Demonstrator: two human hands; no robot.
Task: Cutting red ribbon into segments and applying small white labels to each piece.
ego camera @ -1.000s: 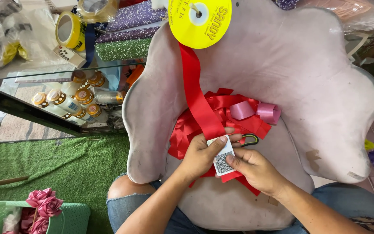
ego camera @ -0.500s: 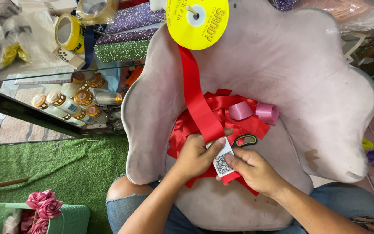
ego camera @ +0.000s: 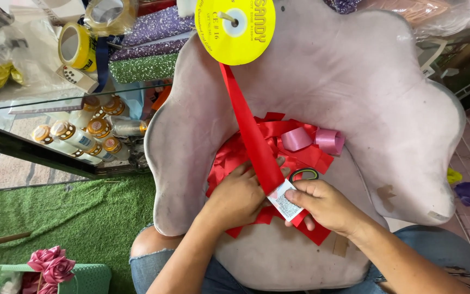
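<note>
A red ribbon [ego camera: 248, 128] runs down from a yellow spool [ego camera: 235, 27] at the top to my hands. My left hand [ego camera: 239, 196] pinches the ribbon's lower end, which lies over a small white card [ego camera: 285, 205]. My right hand [ego camera: 322, 204] grips that card and the ribbon end from the right. Beneath my hands, a heap of cut red ribbon pieces [ego camera: 300, 152] rests on a pale pink cushion [ego camera: 365, 98] on my lap. Two pink ribbon loops [ego camera: 312, 139] lie on the heap. Scissors with a dark handle [ego camera: 304, 174] sit just above my right hand.
A glass shelf at the left holds several small bottles [ego camera: 77, 136], a roll of yellow tape [ego camera: 76, 44] and glitter fabric rolls [ego camera: 142, 68]. A green basket [ego camera: 88, 276] with pink ribbon roses [ego camera: 50, 262] stands on green turf at the lower left.
Both hands with the card and ribbon end have shifted slightly down and right. The spool has barely moved.
</note>
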